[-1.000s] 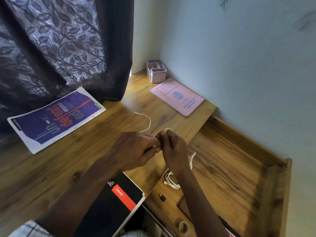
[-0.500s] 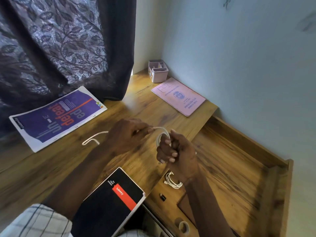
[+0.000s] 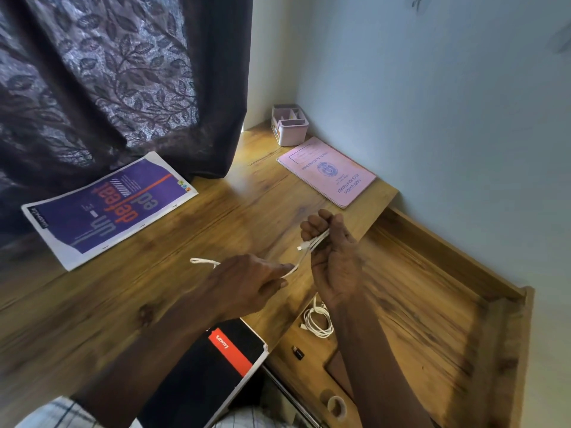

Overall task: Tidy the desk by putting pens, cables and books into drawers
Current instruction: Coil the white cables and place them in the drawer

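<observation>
Because the loose tail of the thin white charging cable (image 3: 313, 241) trails over the wooden desktop (image 3: 154, 304) left of the open wooden drawer (image 3: 432, 288), a quick pull could, I judge, snag it or spring the coil apart. Left of the drawer, the left hand (image 3: 247, 281) hovers palm-down, thumb and forefinger pinching the strand. Over the drawer's left edge, the right hand (image 3: 335, 264) stands upright, fingers curled round several gathered loops, a plug end poking out. A second coiled white cable (image 3: 318, 322) lies inside the drawer.

Purple book (image 3: 108, 208) reads "un-defeated", upside down; pink bk (image 3: 327, 171): "Practical Record Book", "Polytechnic".
</observation>
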